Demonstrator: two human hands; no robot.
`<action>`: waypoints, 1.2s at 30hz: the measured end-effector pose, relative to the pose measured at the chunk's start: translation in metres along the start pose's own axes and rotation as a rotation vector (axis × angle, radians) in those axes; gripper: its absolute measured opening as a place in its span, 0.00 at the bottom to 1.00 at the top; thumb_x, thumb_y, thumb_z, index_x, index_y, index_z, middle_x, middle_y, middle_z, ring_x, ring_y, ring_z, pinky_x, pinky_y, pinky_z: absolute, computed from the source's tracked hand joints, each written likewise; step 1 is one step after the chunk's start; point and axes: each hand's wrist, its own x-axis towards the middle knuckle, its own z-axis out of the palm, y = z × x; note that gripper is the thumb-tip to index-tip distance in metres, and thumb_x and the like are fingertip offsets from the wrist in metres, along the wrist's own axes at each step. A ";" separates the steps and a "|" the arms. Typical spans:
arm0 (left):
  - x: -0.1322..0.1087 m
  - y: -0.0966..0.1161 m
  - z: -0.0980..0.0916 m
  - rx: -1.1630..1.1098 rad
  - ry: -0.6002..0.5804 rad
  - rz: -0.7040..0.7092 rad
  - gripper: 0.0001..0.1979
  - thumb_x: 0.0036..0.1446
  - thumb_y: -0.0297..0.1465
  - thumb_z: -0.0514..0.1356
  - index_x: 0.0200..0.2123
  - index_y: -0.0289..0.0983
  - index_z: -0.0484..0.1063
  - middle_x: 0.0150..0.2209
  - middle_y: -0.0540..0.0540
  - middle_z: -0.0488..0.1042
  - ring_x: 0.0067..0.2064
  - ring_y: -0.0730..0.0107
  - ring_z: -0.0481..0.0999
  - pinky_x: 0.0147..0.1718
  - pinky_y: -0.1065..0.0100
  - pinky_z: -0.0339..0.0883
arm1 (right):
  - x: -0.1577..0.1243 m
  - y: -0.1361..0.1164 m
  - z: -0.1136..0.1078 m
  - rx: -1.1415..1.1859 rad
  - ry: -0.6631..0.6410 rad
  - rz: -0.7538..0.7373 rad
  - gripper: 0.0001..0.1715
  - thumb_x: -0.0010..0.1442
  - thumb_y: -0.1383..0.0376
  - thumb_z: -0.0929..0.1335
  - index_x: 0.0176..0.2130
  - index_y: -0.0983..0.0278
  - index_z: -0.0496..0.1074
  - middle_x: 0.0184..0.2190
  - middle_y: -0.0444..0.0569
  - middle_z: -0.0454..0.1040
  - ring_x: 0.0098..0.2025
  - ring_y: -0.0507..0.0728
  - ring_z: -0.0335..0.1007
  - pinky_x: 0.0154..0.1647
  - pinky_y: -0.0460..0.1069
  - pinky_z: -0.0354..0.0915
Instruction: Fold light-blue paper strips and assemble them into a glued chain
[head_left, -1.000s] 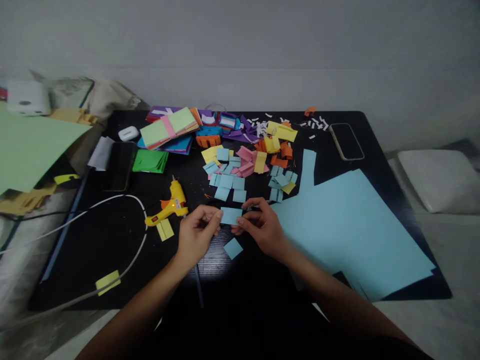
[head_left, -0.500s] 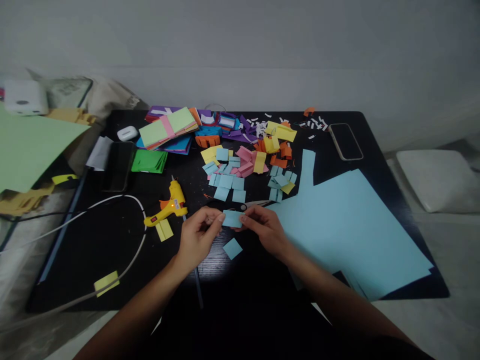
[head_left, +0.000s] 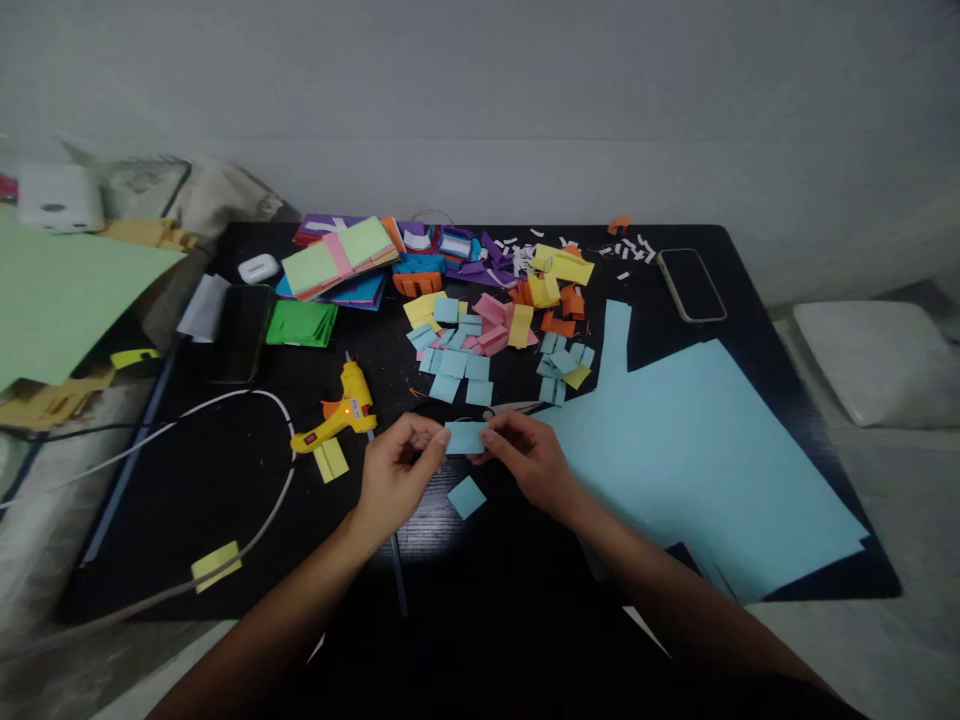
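My left hand [head_left: 396,470] and my right hand [head_left: 529,460] each pinch one end of a small light blue paper piece [head_left: 465,437] above the black table [head_left: 225,500]. A second small light blue square [head_left: 466,496] lies on the table just below it. Scissors [head_left: 510,408] lie partly hidden behind my right hand. A yellow glue gun [head_left: 337,418] rests to the left of my left hand, its light glowing.
Large light blue sheets [head_left: 697,460] cover the table's right side. Piles of folded coloured paper pieces [head_left: 487,330] lie at the back. There is a phone [head_left: 690,284] at back right, a dark phone [head_left: 241,330] and white earbud case [head_left: 258,267] at left, and a white cable [head_left: 247,540].
The blue piece and both hands dropped slightly and the fingers shifted along it, so the piece now looks narrower between them. Nothing else on the table moved.
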 end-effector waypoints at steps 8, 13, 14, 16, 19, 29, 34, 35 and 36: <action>0.006 -0.001 -0.011 0.112 -0.219 0.019 0.05 0.64 0.32 0.65 0.39 0.37 0.78 0.31 0.50 0.78 0.30 0.72 0.75 0.31 0.72 0.68 | -0.004 -0.003 0.000 -0.202 -0.147 -0.021 0.13 0.67 0.57 0.71 0.35 0.63 0.75 0.28 0.47 0.81 0.31 0.56 0.80 0.35 0.49 0.72; 0.007 -0.001 -0.008 0.127 -0.239 0.007 0.06 0.65 0.31 0.64 0.34 0.37 0.77 0.27 0.52 0.76 0.28 0.74 0.75 0.30 0.73 0.68 | -0.004 -0.002 0.001 -0.195 -0.109 -0.026 0.11 0.65 0.57 0.72 0.35 0.63 0.77 0.28 0.46 0.81 0.30 0.55 0.79 0.35 0.48 0.72; 0.007 -0.001 -0.008 0.114 -0.244 -0.003 0.06 0.65 0.31 0.64 0.34 0.37 0.76 0.26 0.53 0.74 0.27 0.75 0.74 0.28 0.74 0.67 | -0.004 -0.001 0.001 -0.184 -0.097 -0.024 0.11 0.65 0.58 0.72 0.36 0.63 0.77 0.28 0.46 0.81 0.30 0.54 0.79 0.34 0.48 0.72; 0.007 0.000 -0.008 0.104 -0.268 0.001 0.06 0.66 0.30 0.63 0.34 0.37 0.75 0.25 0.54 0.73 0.26 0.76 0.72 0.27 0.75 0.66 | -0.004 0.000 0.001 -0.175 -0.098 -0.029 0.10 0.64 0.59 0.72 0.36 0.63 0.77 0.29 0.45 0.80 0.30 0.54 0.79 0.35 0.48 0.72; 0.006 0.001 -0.008 0.118 -0.311 0.022 0.05 0.66 0.30 0.62 0.34 0.37 0.74 0.25 0.54 0.73 0.26 0.76 0.72 0.28 0.75 0.66 | -0.005 0.001 0.001 -0.177 -0.120 -0.042 0.09 0.64 0.60 0.73 0.35 0.63 0.78 0.28 0.45 0.79 0.30 0.53 0.78 0.34 0.48 0.72; 0.006 0.001 -0.009 0.064 -0.253 -0.055 0.08 0.66 0.33 0.62 0.33 0.37 0.73 0.24 0.54 0.71 0.25 0.75 0.70 0.26 0.74 0.65 | -0.005 -0.004 0.000 -0.116 -0.147 -0.044 0.07 0.64 0.61 0.72 0.35 0.63 0.76 0.29 0.46 0.81 0.31 0.54 0.79 0.37 0.48 0.73; 0.005 0.002 -0.006 0.064 -0.317 -0.049 0.07 0.66 0.32 0.62 0.35 0.37 0.75 0.25 0.52 0.75 0.27 0.74 0.74 0.28 0.73 0.67 | -0.006 -0.004 0.001 -0.130 -0.152 -0.060 0.07 0.64 0.62 0.71 0.35 0.63 0.75 0.28 0.44 0.78 0.30 0.52 0.76 0.35 0.47 0.70; 0.005 0.003 -0.005 0.067 -0.325 -0.048 0.07 0.66 0.32 0.62 0.35 0.37 0.75 0.26 0.52 0.76 0.27 0.74 0.74 0.29 0.73 0.68 | -0.006 -0.004 0.001 -0.130 -0.154 -0.060 0.08 0.64 0.62 0.71 0.34 0.63 0.74 0.28 0.44 0.77 0.29 0.52 0.75 0.34 0.46 0.70; 0.004 0.003 -0.005 0.073 -0.332 -0.045 0.07 0.66 0.32 0.62 0.35 0.37 0.75 0.26 0.52 0.76 0.27 0.74 0.74 0.29 0.73 0.68 | -0.006 -0.004 0.002 -0.131 -0.156 -0.061 0.07 0.63 0.62 0.71 0.34 0.63 0.74 0.28 0.44 0.77 0.29 0.51 0.74 0.33 0.46 0.69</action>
